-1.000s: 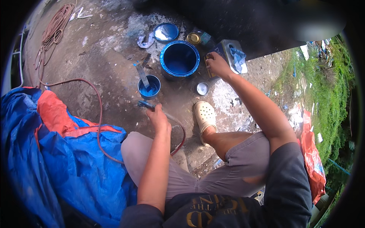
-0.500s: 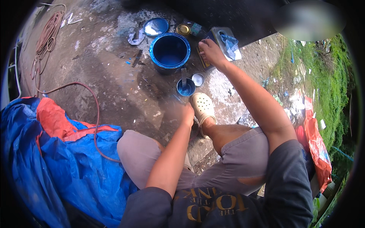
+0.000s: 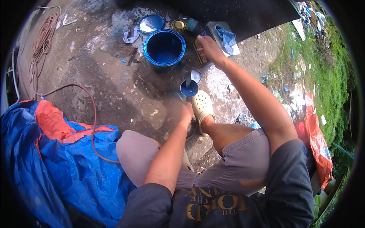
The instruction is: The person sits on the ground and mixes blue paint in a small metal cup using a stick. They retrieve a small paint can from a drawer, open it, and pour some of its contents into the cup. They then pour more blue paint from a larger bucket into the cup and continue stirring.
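Fingers of the left hand (image 3: 186,112) are curled around a blue tool (image 3: 181,97), which is so blurred that its shape cannot be made out; its far end comes close to the left near side of a small paint pot (image 3: 189,92), and I cannot tell whether the two touch. The pot sits just beyond the toe of a cream clog (image 3: 202,102), has blue paint inside, and holds a flat strip (image 3: 188,78) that leans up past its far rim. Just beyond it to the right lies a pale round lid (image 3: 196,75). Farther off and to the left stands a large blue bucket (image 3: 164,63), uncovered, with a blue lid (image 3: 151,24) on the ground past it and a gold tin (image 3: 178,25) near that lid. The right hand (image 3: 211,50) reaches far forward, its fingers bent and slightly spread over the left side of a rectangular can (image 3: 208,32); how firmly they press on it cannot be told. A blue-stained cloth (image 3: 227,40) rests on the pale top of this can. On the left, a reddish hose (image 3: 93,125) runs over a blue tarp (image 3: 87,174), while green plants (image 3: 329,79) grow along the right edge.
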Demonstrator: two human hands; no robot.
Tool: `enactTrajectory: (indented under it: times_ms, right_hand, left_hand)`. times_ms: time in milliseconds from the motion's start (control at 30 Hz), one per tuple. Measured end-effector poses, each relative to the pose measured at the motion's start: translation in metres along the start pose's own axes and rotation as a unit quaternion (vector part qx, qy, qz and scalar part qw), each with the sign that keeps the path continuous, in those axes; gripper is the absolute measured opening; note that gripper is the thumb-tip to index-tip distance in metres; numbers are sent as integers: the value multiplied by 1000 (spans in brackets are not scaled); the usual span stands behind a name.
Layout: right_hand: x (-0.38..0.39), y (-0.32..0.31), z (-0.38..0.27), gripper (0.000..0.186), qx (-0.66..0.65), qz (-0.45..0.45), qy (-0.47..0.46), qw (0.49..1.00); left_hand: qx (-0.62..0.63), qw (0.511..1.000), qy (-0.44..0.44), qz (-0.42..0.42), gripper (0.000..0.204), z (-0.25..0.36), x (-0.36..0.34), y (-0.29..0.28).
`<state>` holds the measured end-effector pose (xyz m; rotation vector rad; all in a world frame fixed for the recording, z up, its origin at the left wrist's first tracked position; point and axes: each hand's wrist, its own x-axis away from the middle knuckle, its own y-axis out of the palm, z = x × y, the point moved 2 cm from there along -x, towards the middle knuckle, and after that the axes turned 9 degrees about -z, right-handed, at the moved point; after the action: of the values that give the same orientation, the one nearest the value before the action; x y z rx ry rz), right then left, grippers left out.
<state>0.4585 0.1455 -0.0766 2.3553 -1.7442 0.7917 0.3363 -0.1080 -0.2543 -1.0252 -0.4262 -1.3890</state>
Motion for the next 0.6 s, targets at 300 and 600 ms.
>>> enactTrajectory:
  times_ms: [300, 600]
  right_hand:
    - [-11, 5, 2, 73, 14, -45, 34, 998]
    - [-29, 9, 7, 67, 42, 9, -15, 999]
  left_hand:
    - [-13, 994, 18, -106, 73, 15, -5, 20]
    - [64, 995, 61, -39, 88, 31, 24, 28]
